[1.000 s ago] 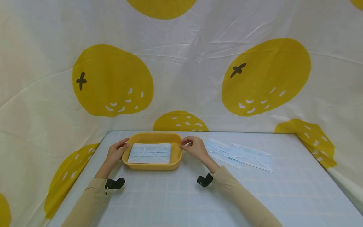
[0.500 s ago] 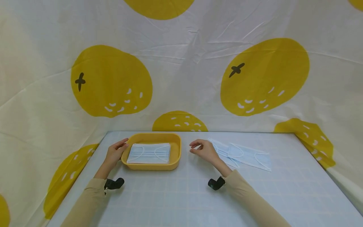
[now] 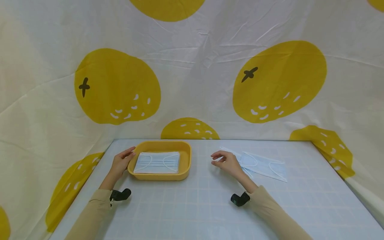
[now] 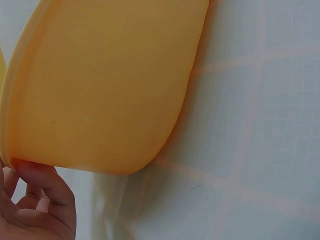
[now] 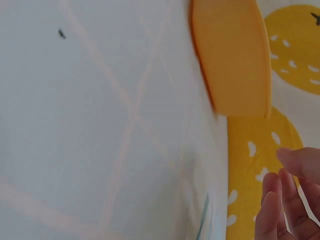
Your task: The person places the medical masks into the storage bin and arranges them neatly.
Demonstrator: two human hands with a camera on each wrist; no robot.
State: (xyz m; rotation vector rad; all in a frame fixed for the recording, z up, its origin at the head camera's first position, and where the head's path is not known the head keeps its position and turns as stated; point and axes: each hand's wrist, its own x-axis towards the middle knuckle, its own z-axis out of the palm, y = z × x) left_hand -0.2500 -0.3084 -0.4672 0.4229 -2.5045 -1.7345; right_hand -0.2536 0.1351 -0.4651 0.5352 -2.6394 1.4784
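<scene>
A yellow tray [image 3: 159, 177] stands on the table's left half. Light-blue face masks [image 3: 157, 162] lie flat inside it, ear loops on top. My left hand [image 3: 120, 163] holds the tray's left rim; in the left wrist view its thumb [image 4: 37, 172] presses the outer wall just under the rim. My right hand [image 3: 229, 163] hovers above the table, away from the tray, fingers loosely bent and holding nothing. Just behind and right of it, more face masks [image 3: 264, 165] lie overlapping, partly hidden by that hand. The right wrist view shows the fingers [image 5: 295, 200] apart from everything.
A pale-blue checked cloth covers the table [image 3: 192, 210]. Behind it hangs a white curtain [image 3: 198, 83] with large yellow fruit prints, which also closes in both sides. A small black wrist camera [image 3: 240, 199] is strapped to each forearm.
My right hand has let go of the tray's right rim and moved right, over toward the loose face masks. The left hand and the tray have stayed in place.
</scene>
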